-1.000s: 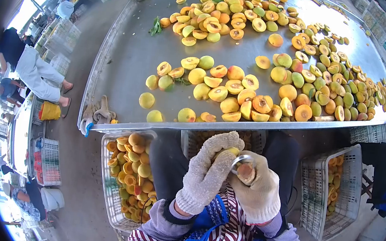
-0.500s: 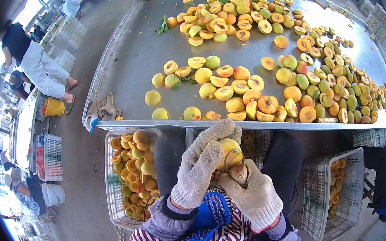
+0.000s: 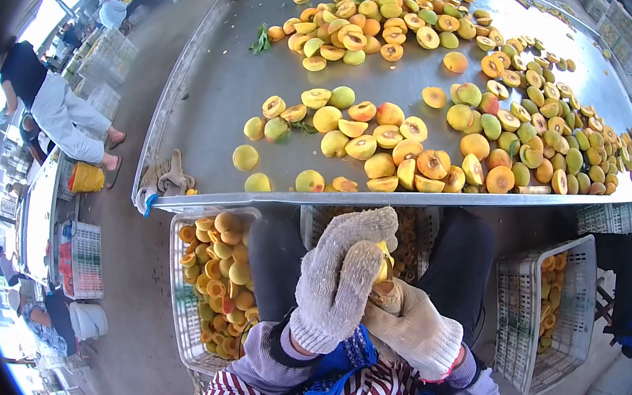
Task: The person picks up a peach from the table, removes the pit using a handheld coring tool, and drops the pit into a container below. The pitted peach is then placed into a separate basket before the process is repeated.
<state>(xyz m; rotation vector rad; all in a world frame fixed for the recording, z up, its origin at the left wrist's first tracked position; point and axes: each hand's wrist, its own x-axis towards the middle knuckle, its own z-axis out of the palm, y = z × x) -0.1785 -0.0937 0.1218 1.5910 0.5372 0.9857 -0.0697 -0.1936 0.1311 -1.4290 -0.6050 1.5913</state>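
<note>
My left hand (image 3: 336,275), in a worn, whitish knit glove, is wrapped around a yellow peach half (image 3: 385,261); only a sliver of the fruit shows past the fingers. Close against it, my right hand (image 3: 416,332), gloved too, grips a pitting tool by its stubby wooden handle (image 3: 387,295). The tool's metal end is hidden between the fruit and the gloves. Both hands meet above my lap, just below the metal table (image 3: 217,106). Cut peach halves (image 3: 387,135) lie on the table in front of them.
A crate of pitted halves (image 3: 215,280) stands left of my legs, another crate (image 3: 543,304) to the right. A third crate (image 3: 426,235) is partly under the table. Spare gloves (image 3: 168,178) lie at the table's left corner. Co-workers (image 3: 59,103) are at the left and far right.
My left hand has turned and closed further over the peach half, covering most of it. The tool's metal loop, visible before, is now hidden. The view has shifted slightly.
</note>
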